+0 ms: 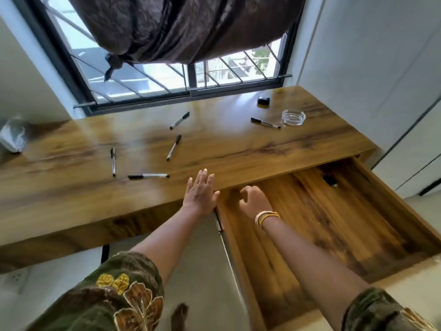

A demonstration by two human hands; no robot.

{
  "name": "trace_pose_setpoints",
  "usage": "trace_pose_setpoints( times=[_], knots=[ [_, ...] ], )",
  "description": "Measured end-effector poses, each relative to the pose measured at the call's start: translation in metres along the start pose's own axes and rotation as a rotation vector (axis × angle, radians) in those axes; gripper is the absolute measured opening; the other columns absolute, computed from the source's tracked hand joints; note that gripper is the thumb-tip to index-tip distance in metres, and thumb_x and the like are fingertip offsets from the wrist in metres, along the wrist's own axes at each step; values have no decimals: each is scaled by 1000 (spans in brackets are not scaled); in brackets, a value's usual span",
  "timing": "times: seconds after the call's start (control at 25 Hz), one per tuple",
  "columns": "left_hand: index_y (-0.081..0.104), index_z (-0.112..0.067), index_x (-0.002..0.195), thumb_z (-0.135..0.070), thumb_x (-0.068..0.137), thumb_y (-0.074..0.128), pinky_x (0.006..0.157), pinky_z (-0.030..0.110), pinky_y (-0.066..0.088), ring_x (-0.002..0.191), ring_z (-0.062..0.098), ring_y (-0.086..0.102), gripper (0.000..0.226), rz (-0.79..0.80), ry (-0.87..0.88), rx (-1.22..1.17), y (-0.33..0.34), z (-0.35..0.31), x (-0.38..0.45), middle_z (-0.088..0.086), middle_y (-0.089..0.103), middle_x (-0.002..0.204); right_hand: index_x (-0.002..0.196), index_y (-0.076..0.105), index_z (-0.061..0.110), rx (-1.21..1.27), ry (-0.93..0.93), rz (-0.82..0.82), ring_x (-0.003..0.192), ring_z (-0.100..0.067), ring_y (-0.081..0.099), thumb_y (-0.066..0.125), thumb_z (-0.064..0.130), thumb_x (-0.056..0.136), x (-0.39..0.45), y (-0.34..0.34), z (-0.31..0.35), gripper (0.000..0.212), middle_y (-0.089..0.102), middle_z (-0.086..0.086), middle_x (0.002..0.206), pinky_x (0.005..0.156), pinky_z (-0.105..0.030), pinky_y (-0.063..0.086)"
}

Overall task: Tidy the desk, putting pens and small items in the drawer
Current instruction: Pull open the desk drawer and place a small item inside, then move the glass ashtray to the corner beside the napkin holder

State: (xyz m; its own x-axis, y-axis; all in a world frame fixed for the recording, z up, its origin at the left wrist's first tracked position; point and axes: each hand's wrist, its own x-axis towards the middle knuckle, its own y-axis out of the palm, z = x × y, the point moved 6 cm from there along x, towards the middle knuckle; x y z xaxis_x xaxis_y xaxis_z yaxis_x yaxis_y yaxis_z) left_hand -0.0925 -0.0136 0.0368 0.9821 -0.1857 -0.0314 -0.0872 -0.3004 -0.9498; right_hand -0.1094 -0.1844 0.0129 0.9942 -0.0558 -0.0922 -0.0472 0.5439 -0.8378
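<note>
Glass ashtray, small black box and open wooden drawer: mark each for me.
Clear glass ashtray (293, 117), head view, its rim.
Small black box (263, 101), head view, top face.
Open wooden drawer (334, 225), head view, bare floor.

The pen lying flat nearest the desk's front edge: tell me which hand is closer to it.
Left. The left hand lies flat on the desk edge just right of that pen; the right hand hovers over the open drawer, farther right.

I see a dark brown curtain (186, 27) knotted above the barred window (191, 77), a crumpled silver foil bag (13, 136) at far left, and white cabinet doors (393, 91) on the right.
</note>
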Motion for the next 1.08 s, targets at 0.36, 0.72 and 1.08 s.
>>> trace_pose_setpoints(
  times=[0.36, 0.72, 1.08],
  knots=[
    [33, -16, 147, -32, 94, 56, 110, 41, 35, 141, 31, 34, 60, 39, 159, -66, -46, 79, 101, 11, 18, 160, 88, 69, 7, -151, -21, -354, 83, -31, 64, 53, 9, 80, 105, -1, 83, 17, 67, -12, 90, 75, -40, 54],
    [30, -16, 149, -34, 96, 52, 117, 45, 21, 145, 31, 26, 60, 67, 233, -63, -29, 55, 216, 14, 20, 159, 85, 70, 7, -72, 107, -440, 88, -34, 63, 54, 6, 78, 235, -39, 68, 18, 67, -15, 92, 75, -39, 52],
    [21, -16, 153, -48, 98, 37, 117, 57, -1, 150, 27, 6, 66, 132, 246, -60, 10, -22, 349, 13, 9, 162, 142, 34, 2, 239, 743, -795, 140, -39, 25, 54, 20, 83, 336, -113, -62, 65, 24, -27, 151, 116, -43, 19]
  ],
)
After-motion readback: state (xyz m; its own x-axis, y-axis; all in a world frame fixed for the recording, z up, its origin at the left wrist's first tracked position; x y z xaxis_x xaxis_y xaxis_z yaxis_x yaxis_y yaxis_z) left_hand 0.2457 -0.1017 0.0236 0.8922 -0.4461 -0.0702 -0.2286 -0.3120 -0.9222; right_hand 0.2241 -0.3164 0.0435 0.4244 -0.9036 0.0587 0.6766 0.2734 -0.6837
